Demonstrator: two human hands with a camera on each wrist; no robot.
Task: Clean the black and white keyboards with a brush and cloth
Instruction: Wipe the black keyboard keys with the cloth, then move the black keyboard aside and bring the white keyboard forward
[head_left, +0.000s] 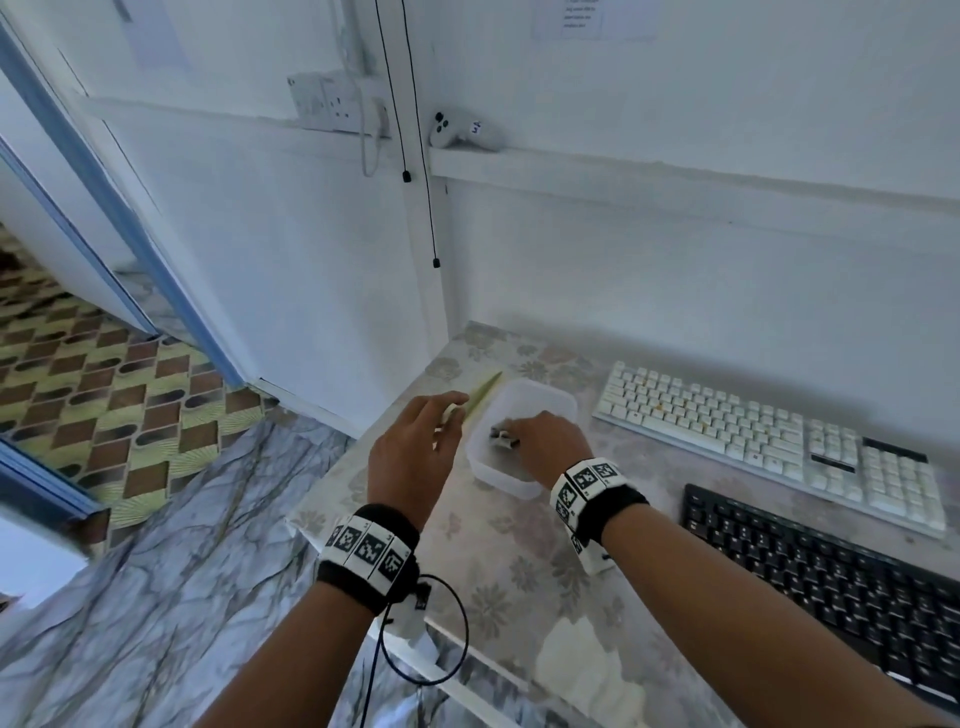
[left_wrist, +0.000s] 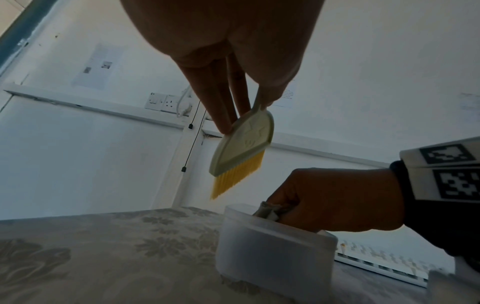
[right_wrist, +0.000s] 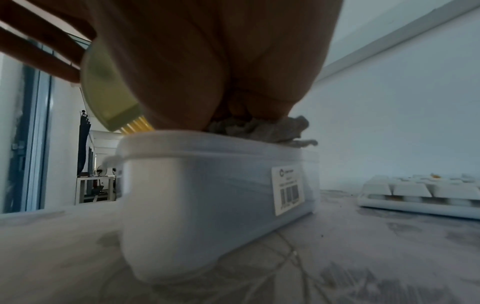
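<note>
The right hand (head_left: 545, 441) reaches into the plastic tub (head_left: 540, 405) on the worktop (head_left: 519, 571), clutching the grey cloth (right_wrist: 259, 129). The left hand (head_left: 415, 457) pinches the brush (left_wrist: 241, 144) above the tub's left rim; the left wrist view alone shows its full yellow bristles. White keyboard (head_left: 769, 441) and black keyboard (head_left: 831, 587) lie right of the tub.

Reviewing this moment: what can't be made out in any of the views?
- Cloth: mostly hidden by the right hand and the container wall.
- Black keyboard: cut by the head view's right edge.
- Brush handle: covered by the left hand.
- Wall notice: text too small.
</note>
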